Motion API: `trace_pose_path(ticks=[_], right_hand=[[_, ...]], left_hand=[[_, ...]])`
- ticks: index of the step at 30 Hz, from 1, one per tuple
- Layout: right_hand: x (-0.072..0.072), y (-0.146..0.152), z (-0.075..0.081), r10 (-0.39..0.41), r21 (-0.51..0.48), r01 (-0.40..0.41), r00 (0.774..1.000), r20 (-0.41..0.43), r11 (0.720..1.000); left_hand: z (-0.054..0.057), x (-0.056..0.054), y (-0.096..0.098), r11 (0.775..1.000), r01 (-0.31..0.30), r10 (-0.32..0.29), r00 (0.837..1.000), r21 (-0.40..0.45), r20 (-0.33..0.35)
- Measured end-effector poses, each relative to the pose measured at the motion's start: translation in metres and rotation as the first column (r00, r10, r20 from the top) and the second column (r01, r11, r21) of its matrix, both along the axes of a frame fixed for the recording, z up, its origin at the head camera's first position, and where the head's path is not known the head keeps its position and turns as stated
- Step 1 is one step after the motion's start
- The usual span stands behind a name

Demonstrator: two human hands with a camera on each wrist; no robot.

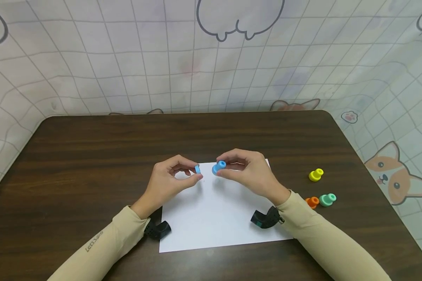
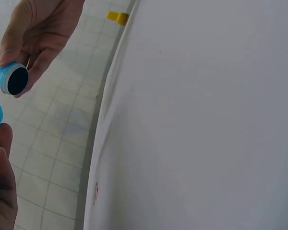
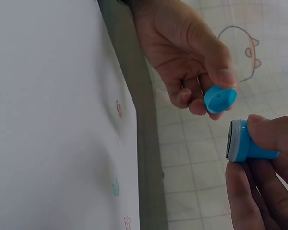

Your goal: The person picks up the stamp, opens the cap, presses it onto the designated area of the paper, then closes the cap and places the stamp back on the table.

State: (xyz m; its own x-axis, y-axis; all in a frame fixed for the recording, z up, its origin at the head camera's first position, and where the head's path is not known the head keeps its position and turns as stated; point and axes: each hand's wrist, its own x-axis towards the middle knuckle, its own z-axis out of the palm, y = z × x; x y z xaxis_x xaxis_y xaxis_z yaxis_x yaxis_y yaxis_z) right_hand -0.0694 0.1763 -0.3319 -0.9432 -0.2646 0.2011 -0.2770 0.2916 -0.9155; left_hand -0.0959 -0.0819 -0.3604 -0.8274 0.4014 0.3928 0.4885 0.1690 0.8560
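Note:
A blue toy stamp [image 1: 219, 167] is gripped by the fingers and thumb of my right hand [image 1: 249, 168] above the sheet of white paper [image 1: 218, 218]. Its dark stamping face shows in the left wrist view, turned toward the other hand. Between thumb and fingertips, my left hand [image 1: 174, 177] pinches a small blue cap [image 3: 221, 99], its hollow side facing the stamp. Cap and stamp are apart, with a short gap between them. Small red and green prints [image 3: 116, 187] mark the paper near one edge in the right wrist view.
Right of the paper on the dark wooden table [image 1: 74, 175] stand a yellow stamp [image 1: 316, 175], an orange stamp [image 1: 312, 202] partly behind the right sleeve, and a mint-green stamp [image 1: 328, 200]. A grid-patterned curtain [image 1: 144, 58] hangs behind the table.

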Motion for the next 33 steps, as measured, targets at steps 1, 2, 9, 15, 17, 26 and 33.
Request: trace_pose_path(ticks=[1, 2, 9, 15, 17, 26, 33], right_hand=[[0.000, 0.000, 0.000, 0.003, -0.006, -0.003, 1.000, 0.003, 1.000], [0.001, -0.001, 0.000, 0.007, -0.013, -0.007, 1.000, 0.006, 1.000], [0.002, -0.003, 0.000, 0.031, -0.079, -0.029, 0.999, 0.029, 0.996], [0.004, -0.004, -0.001, 0.043, -0.162, -0.034, 0.998, 0.052, 0.986], [0.005, -0.005, -0.001, 0.040, -0.173, -0.029, 0.997, 0.059, 0.984], [0.010, -0.009, 0.002, 0.038, -0.210, -0.027, 0.998, 0.052, 0.977], [0.013, -0.011, 0.003, 0.040, -0.225, -0.027, 0.998, 0.054, 0.974]], left_hand=[[-0.001, 0.000, 0.000, 1.000, 0.001, -0.001, 1.000, -0.002, -0.001], [-0.001, 0.000, 0.000, 1.000, 0.001, -0.001, 1.000, -0.004, -0.001], [-0.001, 0.001, 0.001, 1.000, 0.013, -0.013, 1.000, -0.002, -0.004], [0.001, 0.004, 0.004, 0.998, 0.047, -0.048, 0.999, 0.037, 0.007], [0.002, 0.005, 0.005, 0.997, 0.055, -0.055, 0.998, 0.047, 0.015], [0.007, 0.011, 0.009, 0.990, 0.100, -0.106, 0.993, 0.095, 0.053], [0.008, 0.013, 0.010, 0.986, 0.117, -0.123, 0.991, 0.118, 0.050]])
